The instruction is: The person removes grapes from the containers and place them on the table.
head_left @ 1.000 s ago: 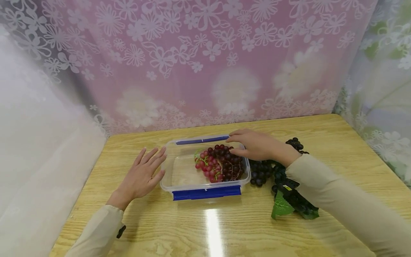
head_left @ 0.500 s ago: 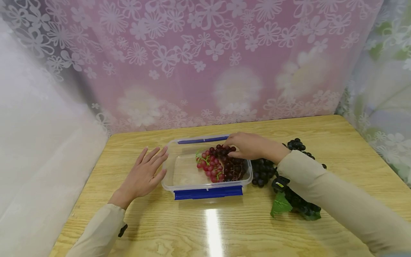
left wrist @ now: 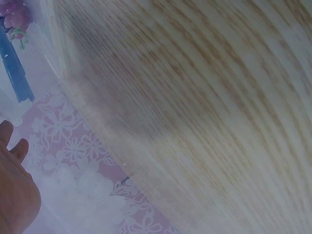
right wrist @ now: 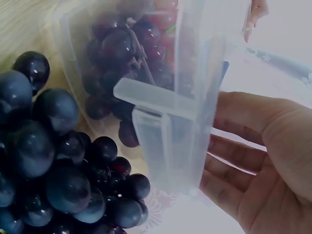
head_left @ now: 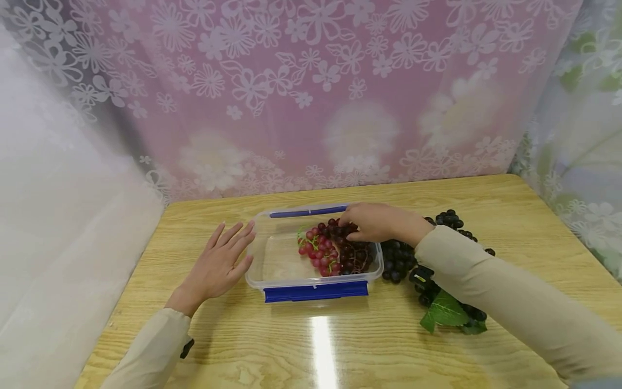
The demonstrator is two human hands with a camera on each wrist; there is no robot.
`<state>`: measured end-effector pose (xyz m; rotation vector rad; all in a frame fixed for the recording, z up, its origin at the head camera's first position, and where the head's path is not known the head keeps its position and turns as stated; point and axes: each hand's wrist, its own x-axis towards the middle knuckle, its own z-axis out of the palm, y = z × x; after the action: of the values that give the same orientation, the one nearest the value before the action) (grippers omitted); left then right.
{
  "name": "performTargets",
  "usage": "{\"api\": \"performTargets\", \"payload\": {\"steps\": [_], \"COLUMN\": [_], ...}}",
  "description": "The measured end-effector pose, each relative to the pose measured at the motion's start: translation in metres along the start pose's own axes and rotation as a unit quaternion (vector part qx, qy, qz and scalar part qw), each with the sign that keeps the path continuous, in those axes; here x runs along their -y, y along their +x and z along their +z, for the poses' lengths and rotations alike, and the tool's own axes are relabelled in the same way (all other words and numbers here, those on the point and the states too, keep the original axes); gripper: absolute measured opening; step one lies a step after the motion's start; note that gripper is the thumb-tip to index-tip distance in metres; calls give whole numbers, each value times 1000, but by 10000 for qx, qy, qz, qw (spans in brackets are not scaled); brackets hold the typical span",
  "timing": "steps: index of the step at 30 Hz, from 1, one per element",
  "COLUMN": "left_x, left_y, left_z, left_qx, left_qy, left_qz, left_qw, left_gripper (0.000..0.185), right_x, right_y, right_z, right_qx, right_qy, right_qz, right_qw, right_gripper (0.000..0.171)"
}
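Two hands, left (head_left: 216,265) flat, right (head_left: 376,222) on one container (head_left: 316,292); two grape bunches (head_left: 335,248)

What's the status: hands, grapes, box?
Left hand flat on table beside box. Right hand over box's far right corner, on red grapes. Black grapes outside, against right wall.

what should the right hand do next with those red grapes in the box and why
Probably close the right hand on the red grapes and lift: its fingers already rest on the bunch inside the clear box, while the left hand lies flat against the box's side.
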<state>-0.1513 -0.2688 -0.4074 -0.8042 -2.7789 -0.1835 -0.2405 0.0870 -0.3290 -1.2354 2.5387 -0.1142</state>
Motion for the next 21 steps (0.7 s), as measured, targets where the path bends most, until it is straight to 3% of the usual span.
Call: {"api": "performTargets", "payload": {"steps": [5, 14, 21], "left_x": [-1, -1, -2], "left_y": [0, -1, 0], "left_z": [0, 0, 3], "left_qx": [-10, -60, -59], "left_qy": [-43, -87, -122], "left_qz": [-21, -59, -89], "left_qw": [10000, 9999, 9999], "left_gripper": [53, 52, 52], "right_x": [1, 10, 11], "right_y": [1, 9, 15], "right_z": [5, 11, 14], "right_qx": [-38, 38, 64], "right_qy": [-104, -774, -589], "right_qz": [146, 422, 643], "right_qw": [9998, 9961, 9962], "right_gripper": [35, 32, 25]}}
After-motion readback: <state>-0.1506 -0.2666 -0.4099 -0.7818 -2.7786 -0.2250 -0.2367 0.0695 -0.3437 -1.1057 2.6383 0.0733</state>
